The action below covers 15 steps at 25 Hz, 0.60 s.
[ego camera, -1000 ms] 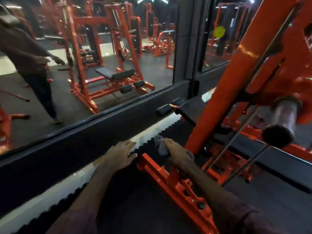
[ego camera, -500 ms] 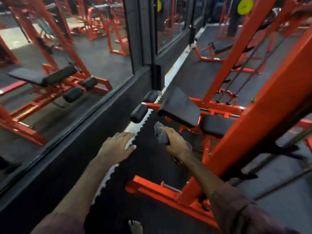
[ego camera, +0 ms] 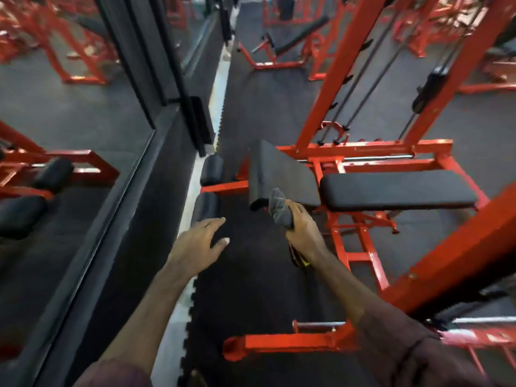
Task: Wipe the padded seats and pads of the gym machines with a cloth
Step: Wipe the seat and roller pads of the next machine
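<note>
My right hand (ego camera: 303, 229) grips a bunched grey cloth (ego camera: 279, 208) just below the near edge of a tilted black seat pad (ego camera: 279, 174) on an orange bench machine. A flat black back pad (ego camera: 396, 189) lies to its right. Two black roller pads (ego camera: 210, 169) stick out on the left side of the bench. My left hand (ego camera: 199, 241) hovers with fingers spread, holding nothing, just in front of the nearer roller pad (ego camera: 205, 206).
A mirror wall (ego camera: 69, 113) with a black sill runs along the left. Orange frame uprights (ego camera: 346, 68) and cables rise behind the bench. An orange base bar (ego camera: 287, 344) lies on the rubber floor near me. Another bench (ego camera: 293, 40) stands farther back.
My view has swung right and up along the mirror wall, bringing the whole bench into sight. Both hands have come closer to the bench pads, the right still gripping the cloth.
</note>
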Each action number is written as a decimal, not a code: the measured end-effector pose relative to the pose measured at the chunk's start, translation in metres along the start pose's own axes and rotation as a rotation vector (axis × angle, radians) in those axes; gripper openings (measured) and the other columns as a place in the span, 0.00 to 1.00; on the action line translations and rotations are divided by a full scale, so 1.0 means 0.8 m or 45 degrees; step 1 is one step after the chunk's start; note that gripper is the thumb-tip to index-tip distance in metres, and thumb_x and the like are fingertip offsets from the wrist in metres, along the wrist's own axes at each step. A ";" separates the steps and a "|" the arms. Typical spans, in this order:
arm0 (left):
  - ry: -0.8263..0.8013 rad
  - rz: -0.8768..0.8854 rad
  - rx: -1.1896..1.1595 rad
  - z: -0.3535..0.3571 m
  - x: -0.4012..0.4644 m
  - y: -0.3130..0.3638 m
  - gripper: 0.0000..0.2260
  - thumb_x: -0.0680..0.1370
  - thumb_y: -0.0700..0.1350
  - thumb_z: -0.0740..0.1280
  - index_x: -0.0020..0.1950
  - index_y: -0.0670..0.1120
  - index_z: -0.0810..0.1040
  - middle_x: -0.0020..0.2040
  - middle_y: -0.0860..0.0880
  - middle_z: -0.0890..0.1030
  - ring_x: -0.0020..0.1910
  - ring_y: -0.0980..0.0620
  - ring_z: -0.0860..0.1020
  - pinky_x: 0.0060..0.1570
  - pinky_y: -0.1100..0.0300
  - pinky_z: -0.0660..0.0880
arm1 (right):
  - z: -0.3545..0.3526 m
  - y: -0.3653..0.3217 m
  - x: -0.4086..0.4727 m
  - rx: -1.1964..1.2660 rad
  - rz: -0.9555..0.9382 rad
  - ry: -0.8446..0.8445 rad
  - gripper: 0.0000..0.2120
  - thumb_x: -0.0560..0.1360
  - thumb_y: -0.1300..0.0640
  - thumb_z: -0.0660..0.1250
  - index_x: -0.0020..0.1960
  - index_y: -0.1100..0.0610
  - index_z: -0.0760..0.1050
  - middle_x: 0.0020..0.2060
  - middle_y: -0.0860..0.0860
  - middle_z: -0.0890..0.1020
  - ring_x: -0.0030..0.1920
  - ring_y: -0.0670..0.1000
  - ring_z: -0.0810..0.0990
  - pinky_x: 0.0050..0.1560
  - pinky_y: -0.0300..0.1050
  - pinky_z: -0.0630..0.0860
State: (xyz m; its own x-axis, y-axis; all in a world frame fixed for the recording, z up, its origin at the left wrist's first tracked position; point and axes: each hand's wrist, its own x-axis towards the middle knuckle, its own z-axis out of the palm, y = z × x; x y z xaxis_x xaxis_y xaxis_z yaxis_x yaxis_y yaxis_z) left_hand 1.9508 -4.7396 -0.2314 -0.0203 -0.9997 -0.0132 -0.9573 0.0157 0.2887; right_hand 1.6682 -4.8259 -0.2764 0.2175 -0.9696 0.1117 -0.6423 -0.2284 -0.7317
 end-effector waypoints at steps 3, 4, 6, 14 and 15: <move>-0.084 0.160 -0.050 0.018 0.088 -0.061 0.27 0.83 0.58 0.66 0.81 0.54 0.68 0.78 0.54 0.73 0.75 0.50 0.72 0.71 0.48 0.73 | 0.040 0.010 0.046 0.032 0.082 0.204 0.28 0.72 0.67 0.69 0.71 0.55 0.74 0.67 0.52 0.79 0.62 0.54 0.81 0.62 0.46 0.76; -0.132 0.198 -0.043 0.023 0.113 -0.080 0.28 0.83 0.59 0.65 0.82 0.54 0.66 0.78 0.53 0.71 0.76 0.50 0.71 0.72 0.48 0.72 | 0.053 0.008 0.059 0.008 0.128 0.265 0.27 0.73 0.66 0.70 0.71 0.54 0.74 0.67 0.51 0.79 0.63 0.53 0.81 0.64 0.47 0.76; -0.238 0.288 -0.035 0.023 0.163 -0.110 0.29 0.84 0.60 0.64 0.83 0.54 0.64 0.80 0.53 0.70 0.77 0.50 0.69 0.73 0.47 0.71 | 0.080 0.006 0.080 0.097 0.262 0.357 0.25 0.76 0.65 0.72 0.72 0.54 0.75 0.68 0.50 0.79 0.64 0.49 0.80 0.68 0.44 0.74; -0.267 0.552 -0.179 0.029 0.359 -0.160 0.27 0.83 0.55 0.67 0.81 0.49 0.69 0.78 0.48 0.72 0.77 0.48 0.69 0.77 0.52 0.66 | 0.152 -0.037 0.128 0.210 0.479 0.547 0.27 0.79 0.61 0.73 0.74 0.45 0.72 0.71 0.42 0.76 0.69 0.39 0.76 0.71 0.41 0.72; -0.266 0.583 -0.205 0.033 0.379 -0.160 0.27 0.83 0.54 0.68 0.81 0.48 0.69 0.78 0.48 0.73 0.77 0.48 0.70 0.77 0.53 0.66 | 0.158 -0.032 0.140 0.198 0.484 0.530 0.29 0.78 0.62 0.73 0.75 0.43 0.70 0.72 0.41 0.74 0.69 0.40 0.75 0.71 0.44 0.73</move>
State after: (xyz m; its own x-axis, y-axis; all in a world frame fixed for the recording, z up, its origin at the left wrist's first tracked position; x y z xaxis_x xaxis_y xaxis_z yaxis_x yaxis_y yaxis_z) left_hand 2.0593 -5.0443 -0.2978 -0.4991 -0.8657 -0.0368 -0.7807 0.4309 0.4526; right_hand 1.8018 -4.9177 -0.3299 -0.3345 -0.9409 0.0535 -0.4964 0.1277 -0.8587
